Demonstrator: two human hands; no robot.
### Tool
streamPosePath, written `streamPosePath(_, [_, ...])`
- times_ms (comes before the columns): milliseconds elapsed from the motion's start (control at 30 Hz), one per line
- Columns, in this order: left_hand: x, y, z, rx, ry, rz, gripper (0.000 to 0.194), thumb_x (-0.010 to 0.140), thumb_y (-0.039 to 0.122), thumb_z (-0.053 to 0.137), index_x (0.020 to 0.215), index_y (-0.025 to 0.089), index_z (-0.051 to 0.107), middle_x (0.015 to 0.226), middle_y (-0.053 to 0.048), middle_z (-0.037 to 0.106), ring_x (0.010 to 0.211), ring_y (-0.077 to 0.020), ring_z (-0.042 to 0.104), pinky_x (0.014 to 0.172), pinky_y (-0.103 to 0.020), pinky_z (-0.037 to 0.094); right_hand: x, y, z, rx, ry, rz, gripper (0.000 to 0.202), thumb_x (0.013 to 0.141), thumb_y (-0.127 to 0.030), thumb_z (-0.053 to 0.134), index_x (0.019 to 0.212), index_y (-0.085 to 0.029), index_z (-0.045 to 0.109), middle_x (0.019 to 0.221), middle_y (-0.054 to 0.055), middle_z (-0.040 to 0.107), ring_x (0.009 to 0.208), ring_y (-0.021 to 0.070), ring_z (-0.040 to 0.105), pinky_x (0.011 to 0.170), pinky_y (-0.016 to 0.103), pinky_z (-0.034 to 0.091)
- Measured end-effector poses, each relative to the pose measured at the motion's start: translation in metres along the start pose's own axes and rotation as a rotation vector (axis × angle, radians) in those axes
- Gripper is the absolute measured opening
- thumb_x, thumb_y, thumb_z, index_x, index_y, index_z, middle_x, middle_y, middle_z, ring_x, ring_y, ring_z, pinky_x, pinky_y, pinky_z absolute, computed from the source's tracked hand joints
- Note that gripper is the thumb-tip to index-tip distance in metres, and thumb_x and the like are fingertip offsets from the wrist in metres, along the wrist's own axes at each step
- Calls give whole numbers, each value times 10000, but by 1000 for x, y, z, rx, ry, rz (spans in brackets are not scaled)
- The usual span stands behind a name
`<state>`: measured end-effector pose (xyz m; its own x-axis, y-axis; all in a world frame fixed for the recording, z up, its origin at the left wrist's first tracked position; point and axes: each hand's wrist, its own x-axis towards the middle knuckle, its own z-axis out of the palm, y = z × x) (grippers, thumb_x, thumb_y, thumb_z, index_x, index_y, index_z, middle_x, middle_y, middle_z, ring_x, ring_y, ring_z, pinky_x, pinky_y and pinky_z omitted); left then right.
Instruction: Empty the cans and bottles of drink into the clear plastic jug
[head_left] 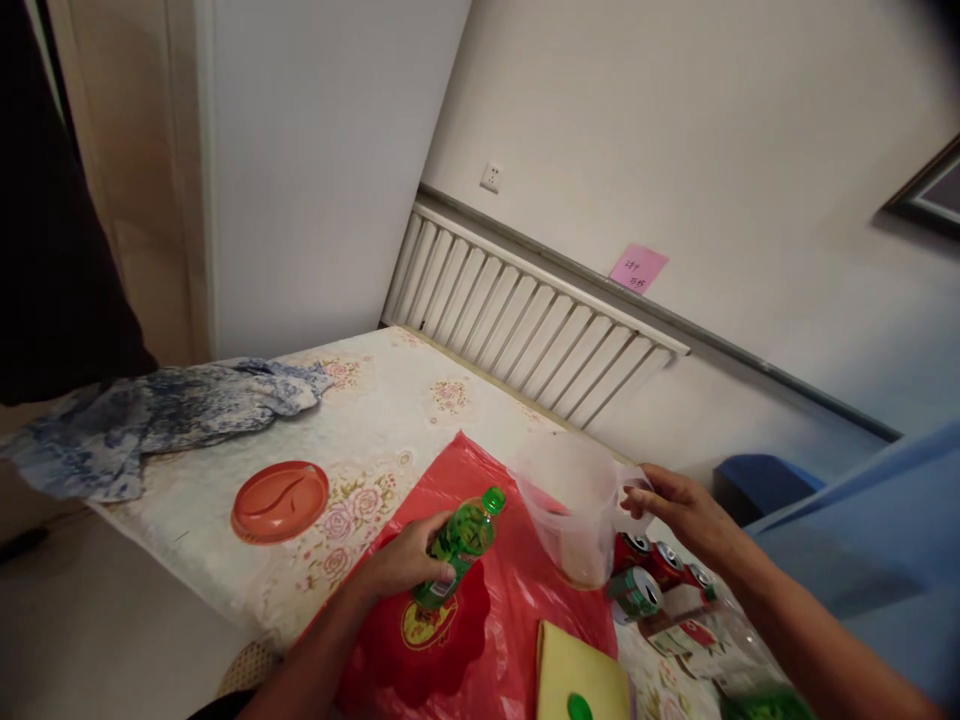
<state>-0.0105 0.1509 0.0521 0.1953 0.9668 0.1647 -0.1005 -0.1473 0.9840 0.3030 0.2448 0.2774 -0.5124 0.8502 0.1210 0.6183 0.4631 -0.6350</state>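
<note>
My left hand [405, 560] is wrapped round a green plastic bottle [466, 538]. The bottle is uncapped and leans to the right above a red scalloped plate [457, 650]. My right hand [667, 500] has its fingers curled through the handle of a clear plastic jug [574, 510]. That jug is tilted over the edge of a red plastic bag [517, 610]. A little pale liquid seems to lie at its bottom. A green bottle cap [579, 707] rests on a yellow notebook [581, 670] at the front.
Several opened drink cans [637, 592] stand right of the jug, with a clear labelled bottle [705, 640] lying nearby. An orange divided plate [280, 503] and a blue-white cloth [217, 405] are on the left of the flowered tablecloth [397, 400]. A radiator [517, 320] lines the wall behind.
</note>
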Motion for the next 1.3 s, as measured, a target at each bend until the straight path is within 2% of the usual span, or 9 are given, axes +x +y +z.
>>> streamPosePath(167, [2, -4, 1, -25, -24, 6, 703, 575, 117, 650, 1271, 199, 592, 1175, -32, 697, 1060, -262, 621, 948, -352, 483, -5, -25, -13, -37, -78, -48, 279, 764, -480, 665, 711, -206, 658, 649, -11, 569, 630, 152, 494, 582, 259, 427])
streamPosePath(333, [1, -3, 1, -54, -59, 21, 739, 579, 104, 644, 1308, 204, 574, 1126, -18, 711, 1004, -246, 633, 910, -338, 490, -5, -39, -16, -66, -149, -37, 353, 775, -549, 643, 707, -203, 641, 661, 3, 563, 632, 153, 474, 577, 261, 412])
streamPosePath(500, [-1, 0, 2, -37, -38, 11, 710, 570, 126, 663, 1275, 189, 604, 1091, -31, 724, 990, -262, 641, 938, -364, 488, -1, -48, -14, -96, -213, -32, 425, 785, -621, 613, 740, -199, 645, 651, 1, 548, 627, 147, 467, 575, 255, 415])
streamPosePath(767, [-2, -2, 1, -47, -60, 34, 747, 575, 104, 637, 1308, 237, 580, 1144, -2, 714, 1087, -270, 621, 972, -372, 480, 4, -53, -17, -115, -297, -66, 326, 857, -506, 604, 810, -188, 661, 715, 4, 588, 664, 139, 490, 592, 233, 411])
streamPosePath(933, [-2, 1, 1, -18, -51, 22, 659, 571, 99, 637, 1220, 212, 635, 1064, 2, 728, 1053, -267, 630, 953, -353, 488, 9, -59, -19, -165, -309, -78, 338, 836, -521, 609, 824, -191, 677, 716, 14, 603, 673, 157, 499, 606, 255, 425])
streamPosePath(1067, [-3, 3, 2, -14, -56, 18, 664, 571, 88, 631, 1224, 205, 624, 1063, -2, 720, 1058, -274, 620, 965, -363, 480, 12, -64, -20, -175, -331, -67, 358, 805, -542, 635, 824, -189, 688, 723, 22, 625, 666, 160, 513, 600, 256, 430])
streamPosePath(1300, [-1, -1, 2, 2, -60, -1, 684, 572, 89, 646, 1244, 212, 615, 1084, -7, 718, 1051, -269, 618, 935, -349, 495, 15, -71, -22, -268, -385, -116, 377, 875, -536, 552, 837, -178, 664, 749, 27, 636, 671, 156, 530, 600, 259, 428])
